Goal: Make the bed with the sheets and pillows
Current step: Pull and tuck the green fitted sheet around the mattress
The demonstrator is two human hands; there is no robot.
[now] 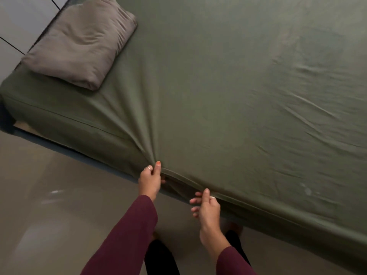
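Pinching a gather of green sheet at the mattress edge with the left hand, thumb and fingers closed on the cloth, folds fanning toward 11 o'clock. Gripping the sheet's hem at 5 o'clock of it with the right hand, fingers curled, tips partly hidden. Lying at 10 o'clock, a grey pillow. Showing no readable writing; blurring the floor.

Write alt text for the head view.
Standing at the bedside, a person's left hand pinches the olive green fitted sheet at the mattress edge, gathering folds, while the right hand holds its hem nearby. A grey-brown soft pillow lies at the bed's far left corner.
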